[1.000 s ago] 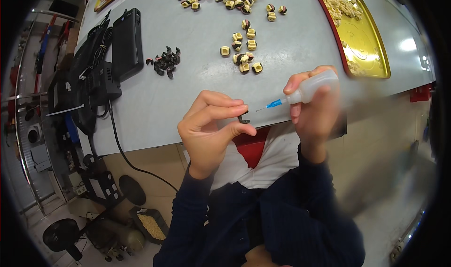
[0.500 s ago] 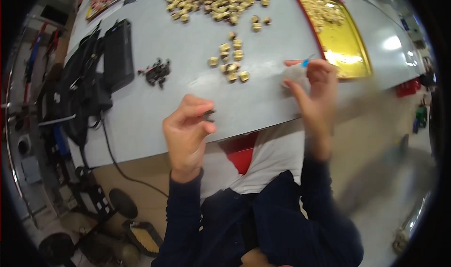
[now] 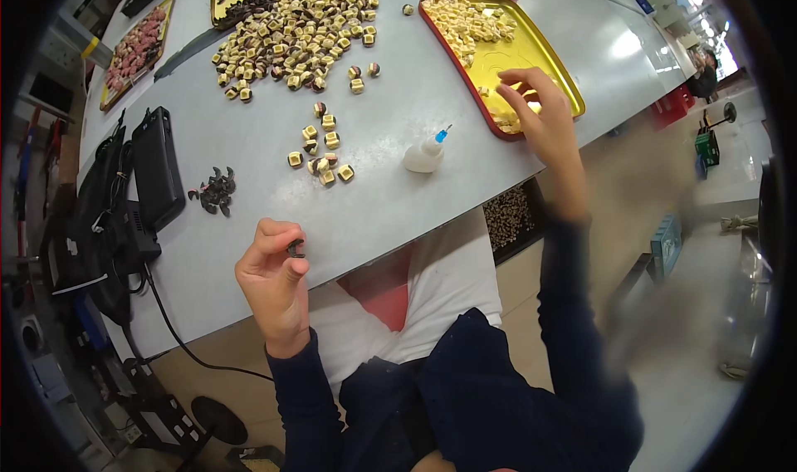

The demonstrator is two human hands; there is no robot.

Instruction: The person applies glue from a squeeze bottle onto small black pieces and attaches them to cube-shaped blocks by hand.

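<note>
Between the thumb and fingertips of my left hand (image 3: 272, 293) is a small black curved piece (image 3: 295, 248), held just above the table's near edge. My right hand (image 3: 546, 119) hovers over the near end of a yellow tray with a red rim (image 3: 535, 53), thumb and forefinger apart. Small pale yellow pieces (image 3: 469, 28) are heaped at the tray's far end, with a few near my fingers. A white squeeze bottle (image 3: 422, 158) with a blue needle tip stands on the table between my hands. Left of it lies a loose cluster of yellow-and-black small parts (image 3: 324, 161).
A small pile of black curved pieces (image 3: 216, 191) lies near a black box-shaped device (image 3: 158, 165) with cables. Farther back is a large heap of yellow-and-black parts (image 3: 290, 40). A tray of pinkish pieces (image 3: 137, 48) sits far left, and a bin of small pieces (image 3: 508, 219) is below the table.
My right hand has put down the squeeze bottle upright on the table and moved to the yellow tray. My left hand still holds the black piece. The whole view has shifted.
</note>
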